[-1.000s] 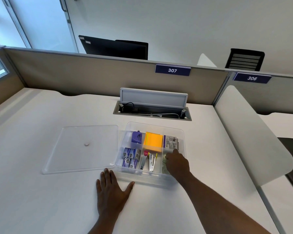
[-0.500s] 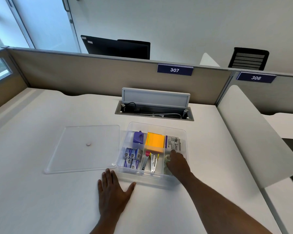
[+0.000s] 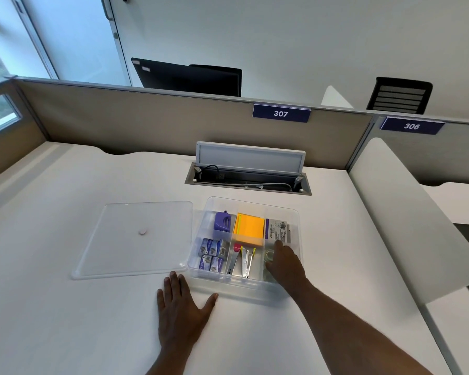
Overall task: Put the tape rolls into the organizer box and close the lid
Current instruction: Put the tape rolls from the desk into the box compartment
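Observation:
A clear organizer box (image 3: pixel 295 212) sits open on the white desk. My right hand (image 3: pixel 284 262) reaches into its near right compartment, fingers on a clear tape roll (image 3: pixel 269 256) there; my palm hides most of the compartment. Whether I grip the roll I cannot tell. The clear lid (image 3: pixel 136 239) lies flat on the desk just left of the box. Flat on the desk, palm down with fingers spread, my left hand (image 3: pixel 182 307) rests at the box's near left corner and holds nothing.
The box also holds a purple sharpener (image 3: pixel 222 221), orange sticky notes (image 3: pixel 249 228), staple boxes (image 3: pixel 211 254), a staple remover (image 3: pixel 246 262) and a labelled packet (image 3: pixel 278 230). An open cable tray (image 3: pixel 248 181) lies behind it. A white divider (image 3: pixel 406 217) stands to the right.
My right hand has stayed in the near right compartment, shifting only slightly over the tape roll. The left hand has not moved. The camera view has drifted a little.

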{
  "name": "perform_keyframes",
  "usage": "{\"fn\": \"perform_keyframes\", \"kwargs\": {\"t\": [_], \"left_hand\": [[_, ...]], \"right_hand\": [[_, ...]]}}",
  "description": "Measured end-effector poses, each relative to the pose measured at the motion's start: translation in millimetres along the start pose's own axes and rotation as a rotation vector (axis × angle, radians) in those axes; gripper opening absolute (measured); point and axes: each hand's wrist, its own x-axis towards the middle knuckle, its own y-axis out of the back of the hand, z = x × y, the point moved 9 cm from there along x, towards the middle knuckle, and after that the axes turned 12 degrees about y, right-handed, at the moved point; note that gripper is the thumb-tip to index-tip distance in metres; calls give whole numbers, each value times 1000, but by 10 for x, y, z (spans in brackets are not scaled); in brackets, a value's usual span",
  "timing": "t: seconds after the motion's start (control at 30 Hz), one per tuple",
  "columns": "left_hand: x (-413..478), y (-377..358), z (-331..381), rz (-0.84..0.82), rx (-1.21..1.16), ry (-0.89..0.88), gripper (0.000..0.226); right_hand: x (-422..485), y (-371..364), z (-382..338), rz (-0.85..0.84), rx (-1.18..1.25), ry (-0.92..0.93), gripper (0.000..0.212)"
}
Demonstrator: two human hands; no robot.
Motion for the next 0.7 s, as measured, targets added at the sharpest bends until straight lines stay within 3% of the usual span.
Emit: {"fn": "perform_keyframes", "kwargs": {"t": [0.3,0.5,0.7], "left_hand": [[-1,13,1,-9,2,3,111],[-13,24,5,-9,5,4,115],[-21,50,7,-17,12,7,119]], "right_hand": [[-14,22,-21,6,15,-19,46],[-25,128,-7,64,64,-95,34],[-65,80,-37,-59,21,-48,32]]}}
